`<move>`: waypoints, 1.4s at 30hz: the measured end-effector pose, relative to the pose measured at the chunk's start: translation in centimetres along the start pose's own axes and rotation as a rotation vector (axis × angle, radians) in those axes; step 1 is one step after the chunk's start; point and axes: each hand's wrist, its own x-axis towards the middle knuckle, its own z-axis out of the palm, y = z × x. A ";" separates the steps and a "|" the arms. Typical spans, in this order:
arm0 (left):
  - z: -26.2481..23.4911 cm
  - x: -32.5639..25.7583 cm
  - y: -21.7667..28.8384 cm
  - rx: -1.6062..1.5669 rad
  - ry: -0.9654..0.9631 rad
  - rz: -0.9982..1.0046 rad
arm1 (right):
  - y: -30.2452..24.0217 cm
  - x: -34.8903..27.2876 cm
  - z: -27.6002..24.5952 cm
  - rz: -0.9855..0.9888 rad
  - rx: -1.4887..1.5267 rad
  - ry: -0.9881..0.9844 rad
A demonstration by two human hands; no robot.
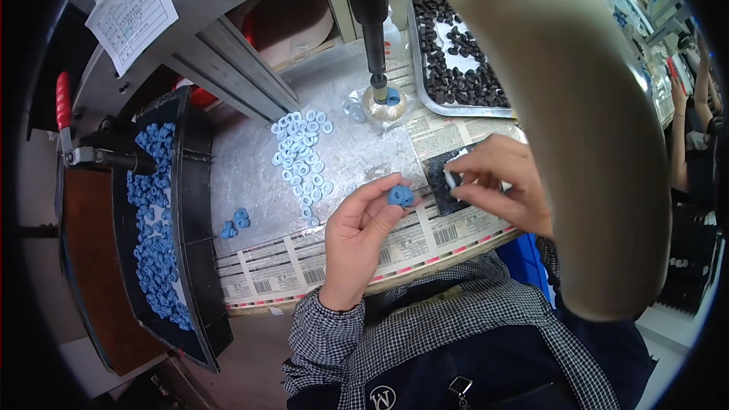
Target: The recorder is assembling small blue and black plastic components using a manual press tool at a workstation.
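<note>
My left hand [354, 247] pinches a small blue ring-shaped part [400, 197] between thumb and fingertips, above the front of the work surface. Just to the right, my right hand [507, 182] has its thumb and fingers closed on a small pale piece [450, 181], partly hidden by the fingers. Beneath it lies a dark square pad [440, 201]. Behind my hands, the black spindle of a press [368, 23] comes down to a round brass-coloured fixture [383, 110], where another blue part [392, 96] sits. Many pale blue rings [304, 156] lie spread on the metal plate [243, 156].
A black bin [199, 235] full of blue parts stands at left, with a few blue parts [236, 223] beside it. A metal tray [471, 112] of black pieces is at the back right. A large beige curved tube [592, 129] blocks the right side. A red-handled lever [63, 102] stands far left.
</note>
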 end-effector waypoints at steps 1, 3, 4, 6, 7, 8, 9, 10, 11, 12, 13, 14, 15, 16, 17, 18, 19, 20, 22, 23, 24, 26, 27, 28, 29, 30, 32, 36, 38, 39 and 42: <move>-0.1 0.1 -0.7 -0.087 -0.032 0.061 | -0.6 0.4 0.4 -0.007 0.081 0.005; -0.3 0.3 -1.5 -0.170 -0.064 0.124 | -1.0 1.1 1.0 -0.016 0.066 -0.032; -0.4 0.4 -1.7 -0.199 -0.081 0.143 | -1.1 1.3 1.5 -0.053 0.060 -0.032; -0.3 0.4 -1.7 -0.227 -0.099 0.162 | -0.7 1.4 2.1 -0.091 0.061 -0.033; -0.2 0.3 -1.5 -0.198 -0.089 0.161 | -0.6 1.3 2.2 -0.091 0.060 -0.031; -0.1 0.3 -1.3 -0.169 -0.079 0.161 | -0.5 1.3 2.4 -0.089 0.066 -0.023; 0.0 0.3 -1.1 -0.169 -0.079 0.160 | -0.4 1.3 2.5 -0.087 0.075 -0.017; 0.1 0.3 -0.9 -0.168 -0.085 0.146 | -0.2 1.3 2.6 -0.086 0.076 -0.016; 0.2 0.3 -0.9 -0.168 -0.089 0.138 | 0.0 1.3 2.6 -0.106 0.066 -0.014; 0.2 0.2 -0.8 -0.168 -0.088 0.133 | 0.1 1.4 2.8 -0.129 0.059 -0.014; 0.3 0.1 -0.8 -0.168 -0.087 0.136 | 0.1 1.4 2.9 -0.130 0.060 -0.016; 0.3 0.1 -0.7 -0.168 -0.086 0.137 | 0.1 1.4 2.9 -0.133 0.069 -0.011; 0.2 0.1 -0.7 -0.169 -0.086 0.137 | 0.2 1.4 3.0 -0.135 0.078 -0.006; 0.1 0.1 -0.6 -0.152 -0.085 0.113 | 0.1 1.4 3.0 -0.134 0.078 -0.006; 0.0 0.2 -0.6 -0.144 -0.085 0.101 | -0.1 1.3 2.9 -0.124 0.089 -0.028; -0.1 0.2 -0.6 -0.135 -0.082 0.090 | -0.2 1.3 2.9 -0.118 0.102 -0.051; -0.3 0.3 -0.7 -0.113 -0.081 0.080 | -0.1 1.3 3.0 -0.120 0.103 -0.052; -0.4 0.3 -0.8 -0.101 -0.079 0.076 | 0.0 1.2 3.1 -0.113 0.116 -0.055; -0.2 0.3 -0.6 -0.069 -0.085 0.120 | 0.0 1.0 2.9 -0.103 0.124 -0.054; -0.1 0.3 -0.6 -0.058 -0.088 0.145 | -0.1 1.0 2.8 -0.085 0.131 -0.057; -0.2 0.2 -0.7 -0.045 -0.084 0.171 | -0.2 1.0 2.9 -0.072 0.143 -0.063; -0.3 0.1 -0.9 -0.121 -0.118 0.256 | -0.1 0.8 3.1 -0.068 0.189 -0.052; -0.5 0.1 -0.4 -0.122 -0.121 0.255 | 0.1 0.5 3.1 -0.054 0.227 -0.037; -0.8 0.2 0.6 -0.242 -0.145 0.055 | 0.4 0.4 3.1 -0.052 0.226 -0.035; -0.8 0.3 0.6 -0.301 -0.162 -0.045 | 0.6 0.3 3.1 -0.044 0.244 -0.038; -0.9 0.1 0.7 -0.359 -0.164 -0.143 | 0.6 0.2 3.2 -0.041 0.267 -0.046; -0.6 0.0 -0.2 0.029 -0.173 0.200 | 0.5 0.2 3.1 -0.034 0.268 -0.049; -0.1 0.9 0.9 0.213 -0.163 0.043 | -0.1 0.7 1.8 0.016 0.211 -0.111; 0.4 0.9 2.0 0.186 -0.116 0.157 | -0.4 0.7 0.4 0.037 0.215 -0.037; 0.5 1.2 2.4 0.178 -0.108 0.199 | -0.1 0.5 -0.5 0.069 0.223 0.034; -1.4 3.0 5.4 0.147 -0.070 0.459 | 0.6 0.5 -3.5 0.141 0.306 0.294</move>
